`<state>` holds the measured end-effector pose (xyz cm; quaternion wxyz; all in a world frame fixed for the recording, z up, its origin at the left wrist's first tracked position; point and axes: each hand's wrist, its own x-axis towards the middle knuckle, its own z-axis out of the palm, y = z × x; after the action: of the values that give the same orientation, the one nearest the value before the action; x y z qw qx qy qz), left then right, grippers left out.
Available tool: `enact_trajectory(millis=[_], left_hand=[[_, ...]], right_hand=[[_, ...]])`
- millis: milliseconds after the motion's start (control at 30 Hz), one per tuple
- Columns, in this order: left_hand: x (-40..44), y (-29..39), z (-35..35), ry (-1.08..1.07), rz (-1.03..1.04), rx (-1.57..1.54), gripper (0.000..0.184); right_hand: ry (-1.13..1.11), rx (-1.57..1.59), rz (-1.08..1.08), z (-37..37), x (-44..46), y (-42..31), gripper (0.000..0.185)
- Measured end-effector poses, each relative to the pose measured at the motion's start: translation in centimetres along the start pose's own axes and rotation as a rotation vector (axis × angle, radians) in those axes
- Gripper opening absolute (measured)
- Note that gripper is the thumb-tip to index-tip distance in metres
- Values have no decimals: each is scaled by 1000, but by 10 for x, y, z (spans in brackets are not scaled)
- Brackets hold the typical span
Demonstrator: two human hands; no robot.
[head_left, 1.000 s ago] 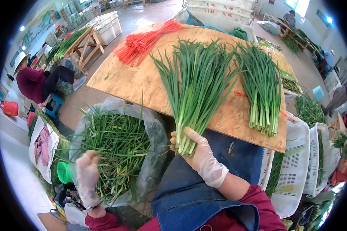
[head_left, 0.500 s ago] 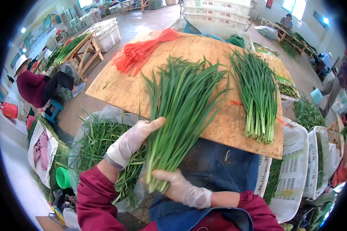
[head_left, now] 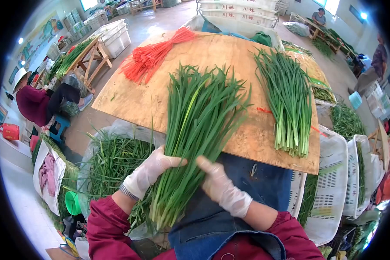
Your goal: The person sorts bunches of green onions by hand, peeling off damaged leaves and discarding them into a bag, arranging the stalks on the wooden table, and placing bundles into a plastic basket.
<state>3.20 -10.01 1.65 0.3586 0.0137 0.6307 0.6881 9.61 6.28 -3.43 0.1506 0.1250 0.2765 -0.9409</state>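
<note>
A large loose bunch of garlic chives (head_left: 193, 125) leans over the front edge of a wooden board (head_left: 134, 106), leaf tips up and pale stem ends down toward my lap. Wrapped around its left side is my gloved left hand (head_left: 148, 170), thumb across the front. My gloved right hand (head_left: 223, 187) grips the right side at about the same height, its fingers partly hidden behind the stems. Another bunch of chives (head_left: 288, 104) lies on the board to the right, with a red tie (head_left: 264, 110) showing beside it.
Red ties (head_left: 149, 56) lie in a heap at the board's far left. Below left, a lined container (head_left: 86, 173) holds loose greens. White crates (head_left: 327, 195) stand at the right. A person in a white hat (head_left: 32, 97) sits at the left.
My right hand has moved from the stem ends up to the bunch's right side. The left hand has slid slightly down, and the stem ends have shifted down and left.
</note>
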Motion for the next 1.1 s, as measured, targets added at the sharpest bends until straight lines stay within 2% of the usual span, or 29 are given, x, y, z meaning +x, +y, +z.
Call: enact_trajectory(millis=[133,167,267,300,333,400,467,533,600,633,667,733,833,867,900,933,1000,1033,1100], left_hand=[[-6,-14,3,84,0,71,53],[-9,-15,4,61,8,122,59],[-28,3,15,89,170,200,64],[-35,14,21,115,162,107,67],[-40,27,24,134,230,117,67],[-51,65,28,156,361,231,66],[-58,107,30,106,534,264,63],[-53,140,36,123,806,382,58],[-43,173,37,40,809,370,53],[-28,181,34,133,920,425,46],[-16,191,38,81,1024,349,41],[4,203,37,-10,1050,313,38],[34,210,35,15,964,254,54],[47,210,33,-2,988,257,56],[61,210,31,-25,953,226,57],[72,210,30,-48,923,197,58],[84,214,31,46,922,204,63],[82,218,34,0,908,103,68],[78,230,38,-8,918,95,69]], right_hand=[[79,-13,-31,15,14,-13,36],[105,-33,-35,19,18,-11,35],[56,3,-82,44,19,-16,34],[26,-9,-150,54,19,-20,31],[7,-67,-161,70,16,-32,29],[-113,-206,-357,106,15,-58,27],[-299,-256,-448,138,22,-91,28],[-462,-432,-560,169,19,-128,27],[-371,-669,-754,197,12,-158,28],[-351,-763,-832,203,18,-172,29],[-449,-726,-910,206,29,-184,29],[-462,-779,-965,208,39,-202,29],[-368,-944,-988,194,58,-218,30],[-267,-1062,-933,191,55,-219,35],[-394,-885,-901,180,76,-220,35],[-425,-849,-898,175,85,-223,35],[-383,-838,-855,174,92,-233,35],[-390,-824,-837,178,92,-237,35],[-394,-792,-791,186,92,-246,37]])
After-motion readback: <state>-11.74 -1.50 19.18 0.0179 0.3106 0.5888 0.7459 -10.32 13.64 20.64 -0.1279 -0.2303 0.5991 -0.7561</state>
